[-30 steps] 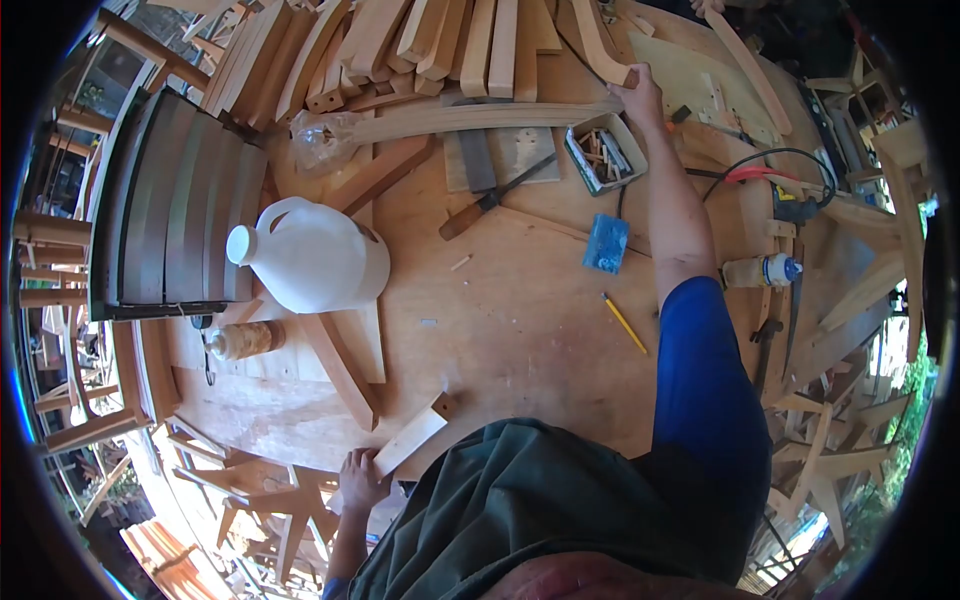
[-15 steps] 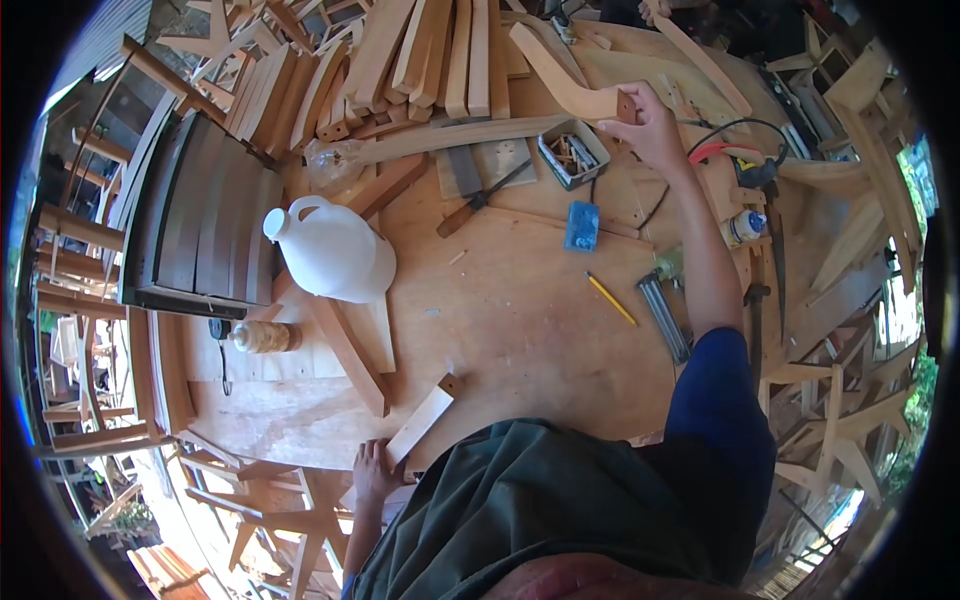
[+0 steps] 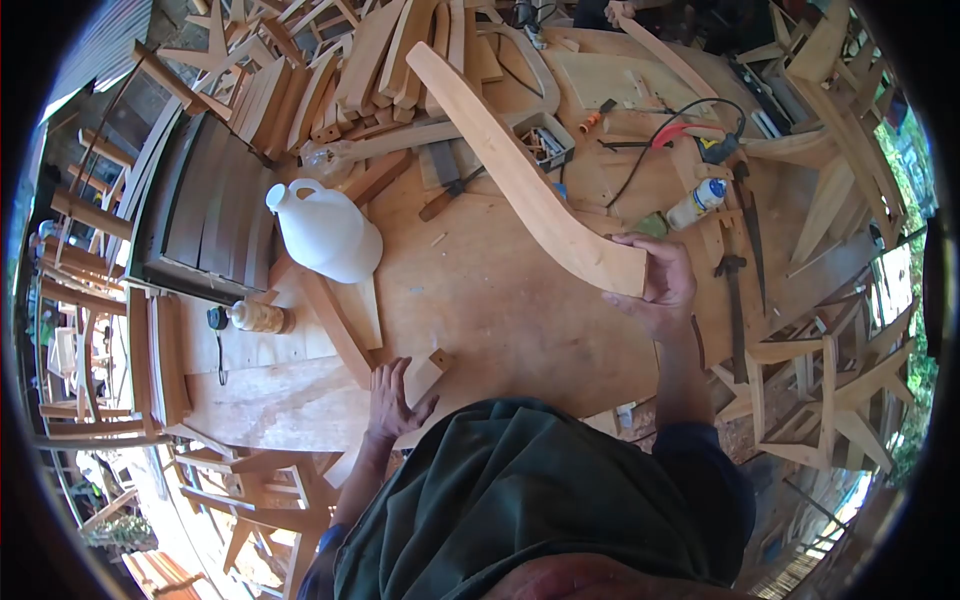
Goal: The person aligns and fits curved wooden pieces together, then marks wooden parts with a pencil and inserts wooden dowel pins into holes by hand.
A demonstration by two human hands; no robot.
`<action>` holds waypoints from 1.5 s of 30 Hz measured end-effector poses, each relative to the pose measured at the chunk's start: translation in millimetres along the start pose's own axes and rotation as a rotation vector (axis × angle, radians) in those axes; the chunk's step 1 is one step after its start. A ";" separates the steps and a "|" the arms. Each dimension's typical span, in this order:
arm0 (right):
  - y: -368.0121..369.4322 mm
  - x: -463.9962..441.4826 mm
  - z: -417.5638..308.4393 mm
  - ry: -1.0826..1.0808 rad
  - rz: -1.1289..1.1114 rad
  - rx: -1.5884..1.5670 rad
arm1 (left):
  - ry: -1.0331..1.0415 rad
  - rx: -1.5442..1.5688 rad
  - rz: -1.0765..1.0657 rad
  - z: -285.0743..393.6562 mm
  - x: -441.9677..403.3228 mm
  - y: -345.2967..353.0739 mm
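My right hand [image 3: 662, 284] is closed around the lower end of a curved wooden piece [image 3: 530, 190], raised above the worktable [image 3: 470, 300]. The piece slants up and away to the left, with its cut end at my palm. Near the table's front edge my left hand [image 3: 394, 402] has its fingers spread. Right beside it is a short wooden block [image 3: 432, 368] with a dark hole at its end; whether the fingers touch it I cannot tell. The curved piece partly covers a small box of narrow pieces [image 3: 550, 145].
To the left stand a white jug [image 3: 328, 235], a small bottle [image 3: 262, 317] and a slatted dark case [image 3: 200, 205]. Wooden lengths [image 3: 385, 60] are stacked at the back. On the right lie a glue bottle [image 3: 696, 204] and a hammer [image 3: 733, 300]. Another person's hand [image 3: 620, 12] shows at the far edge.
My right hand has drawn the curved piece from the far right in toward me. My left hand has let go of the short block, moved up slightly and spread its fingers.
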State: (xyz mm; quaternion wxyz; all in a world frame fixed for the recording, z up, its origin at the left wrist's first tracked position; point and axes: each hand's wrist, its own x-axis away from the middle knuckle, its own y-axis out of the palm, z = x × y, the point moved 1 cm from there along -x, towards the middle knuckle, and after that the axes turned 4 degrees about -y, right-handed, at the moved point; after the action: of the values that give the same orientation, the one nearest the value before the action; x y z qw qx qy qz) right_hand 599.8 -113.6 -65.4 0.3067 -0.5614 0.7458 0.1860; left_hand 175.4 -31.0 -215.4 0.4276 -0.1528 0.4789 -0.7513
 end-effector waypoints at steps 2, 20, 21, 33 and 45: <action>1.9 -9.9 7.9 0.019 0.108 -0.022 | -0.020 -0.018 -0.026 -0.3 3.3 16.0; -52.6 -223.8 374.7 0.194 0.301 0.203 | -0.231 -0.065 -0.185 -20.2 8.6 47.4; -55.6 -217.9 380.1 0.204 0.264 0.200 | -0.241 -0.062 -0.199 -18.4 8.2 47.4; -57.8 -135.9 309.3 0.260 0.274 0.817 | -0.175 -0.043 -0.142 -18.6 3.1 49.2; 59.1 86.0 252.3 0.963 0.450 -0.495 | -0.165 -0.044 -0.099 -22.3 10.1 54.6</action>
State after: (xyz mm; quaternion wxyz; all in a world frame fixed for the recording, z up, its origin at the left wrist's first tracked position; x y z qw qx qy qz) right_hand 590.6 -1.2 -314.1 -0.2541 -0.4654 0.8363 0.1394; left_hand 182.3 -35.4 -274.7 0.4243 -0.2470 0.4505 -0.7456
